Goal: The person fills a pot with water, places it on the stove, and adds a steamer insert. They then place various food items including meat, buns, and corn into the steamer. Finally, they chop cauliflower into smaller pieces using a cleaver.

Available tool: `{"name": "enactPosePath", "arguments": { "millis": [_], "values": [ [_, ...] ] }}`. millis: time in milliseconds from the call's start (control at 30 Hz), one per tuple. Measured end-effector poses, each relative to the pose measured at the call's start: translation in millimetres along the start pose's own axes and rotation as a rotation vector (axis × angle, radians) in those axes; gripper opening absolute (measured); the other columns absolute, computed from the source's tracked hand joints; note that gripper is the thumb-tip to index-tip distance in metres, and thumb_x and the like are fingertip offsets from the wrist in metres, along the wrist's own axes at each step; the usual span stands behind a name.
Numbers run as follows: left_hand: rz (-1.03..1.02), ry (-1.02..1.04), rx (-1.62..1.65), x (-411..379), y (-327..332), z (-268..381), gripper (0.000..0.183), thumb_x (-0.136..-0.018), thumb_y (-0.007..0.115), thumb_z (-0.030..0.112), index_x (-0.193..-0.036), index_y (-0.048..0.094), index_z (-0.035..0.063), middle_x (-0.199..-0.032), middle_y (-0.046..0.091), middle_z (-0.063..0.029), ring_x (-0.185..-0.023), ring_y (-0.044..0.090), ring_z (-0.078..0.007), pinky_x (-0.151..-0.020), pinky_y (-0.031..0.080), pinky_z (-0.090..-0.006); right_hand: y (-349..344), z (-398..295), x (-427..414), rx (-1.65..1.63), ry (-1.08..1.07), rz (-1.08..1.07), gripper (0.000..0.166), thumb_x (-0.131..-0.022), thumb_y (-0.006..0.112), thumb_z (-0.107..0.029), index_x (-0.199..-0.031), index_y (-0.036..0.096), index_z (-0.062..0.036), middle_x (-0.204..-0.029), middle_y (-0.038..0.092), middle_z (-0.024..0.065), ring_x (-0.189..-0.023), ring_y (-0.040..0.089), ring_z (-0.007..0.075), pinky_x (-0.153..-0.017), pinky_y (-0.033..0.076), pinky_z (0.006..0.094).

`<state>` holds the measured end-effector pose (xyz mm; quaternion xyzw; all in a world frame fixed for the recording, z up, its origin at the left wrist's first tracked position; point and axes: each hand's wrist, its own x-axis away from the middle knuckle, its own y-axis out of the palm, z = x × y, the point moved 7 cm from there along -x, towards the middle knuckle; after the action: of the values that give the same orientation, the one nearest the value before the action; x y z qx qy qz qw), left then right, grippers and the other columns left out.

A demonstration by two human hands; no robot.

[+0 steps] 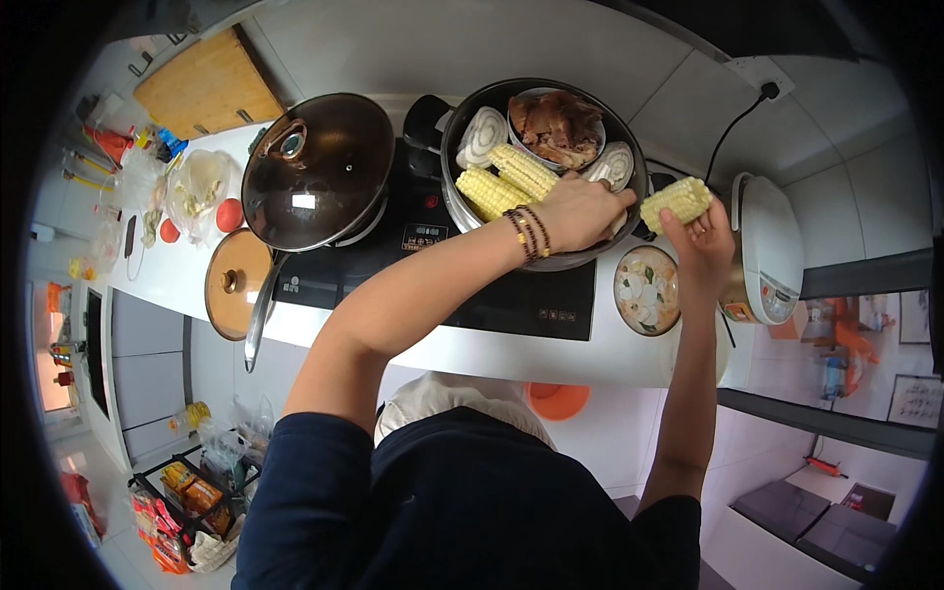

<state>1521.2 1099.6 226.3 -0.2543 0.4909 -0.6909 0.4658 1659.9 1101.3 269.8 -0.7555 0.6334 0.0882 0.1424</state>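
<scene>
A wide steamer pot (455, 198) holds corn cobs (492, 193), pale spiral-patterned rolls (483, 136) and a bowl of brown meat (557, 125). My left hand (586, 214), with beaded bracelets on its wrist, reaches down into the pot's right front side. Its fingertips are partly hidden, and whether they grip the pale item beneath is unclear. Beyond the pot's right rim, my right hand (702, 234) holds a short piece of corn (675, 205) between thumb and fingers. One spiral roll (612, 166) lies just behind my left hand.
A lidded frying pan (321, 177) sits on the black cooktop (479, 295), its handle jutting over the counter edge. Left of it lies an amber lid (237, 295). Right of the pot are a patterned round dish or lid (647, 291) and a rice cooker (771, 243). Tomatoes (229, 214) lie left.
</scene>
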Motion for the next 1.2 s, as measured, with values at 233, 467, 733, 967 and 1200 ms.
{"name": "enactPosePath", "arguments": {
  "millis": [233,467,733,967,1200],
  "values": [
    [0.237,-0.003,-0.177,49,-23,-36,0.051,-0.088,0.049,0.054,-0.109,0.061,0.0091,-0.107,0.058,-0.0096,-0.109,0.05,-0.0277,-0.093,0.037,-0.0419,51,10,-26,0.418,-0.125,-0.079,0.045,-0.072,0.073,-0.013,-0.113,0.055,-0.0055,-0.099,0.064,0.008,-0.09,0.062,0.0179,-0.073,0.046,0.0299],
    [0.335,0.053,-0.089,57,-29,-36,0.043,-0.085,0.055,0.045,-0.1,0.063,0.0055,-0.1,0.057,-0.0116,-0.099,0.054,-0.0279,-0.088,0.041,-0.0397,62,34,-29,0.466,-0.046,-0.141,0.032,-0.068,0.068,-0.005,-0.096,0.053,-0.0018,-0.088,0.065,0.0123,-0.081,0.064,0.0219,-0.074,0.049,0.0324],
    [0.43,0.114,-0.047,59,-34,-35,0.039,-0.082,0.059,0.041,-0.091,0.064,0.0034,-0.097,0.057,-0.0131,-0.096,0.056,-0.0287,-0.087,0.041,-0.04,59,41,-37,0.575,0.082,-0.408,0.025,-0.071,0.071,0.003,-0.091,0.057,0.0001,-0.083,0.062,0.0043,-0.078,0.057,0.0096,-0.072,0.046,0.0241],
    [0.484,0.124,-0.053,59,-35,-37,0.04,-0.08,0.061,0.041,-0.094,0.06,0.0037,-0.096,0.057,-0.0132,-0.098,0.054,-0.0294,-0.088,0.041,-0.0407,65,40,-45,0.848,-0.089,-0.407,0.028,-0.069,0.074,-0.004,-0.092,0.059,-0.0001,-0.095,0.06,0.0082,-0.086,0.057,0.0182,-0.077,0.045,0.0313],
    [0.917,-0.071,-0.134,176,-106,-45,0.032,-0.074,0.07,0.026,-0.098,0.06,0.0069,-0.1,0.058,-0.0108,-0.098,0.053,-0.0286,-0.088,0.04,-0.0408,42,7,-14,0.847,-0.322,-0.268,0.057,-0.069,0.076,-0.01,-0.122,0.055,-0.0033,-0.124,0.051,0.0175,-0.118,0.047,0.0323,-0.1,0.036,0.0388]
  ]
}}
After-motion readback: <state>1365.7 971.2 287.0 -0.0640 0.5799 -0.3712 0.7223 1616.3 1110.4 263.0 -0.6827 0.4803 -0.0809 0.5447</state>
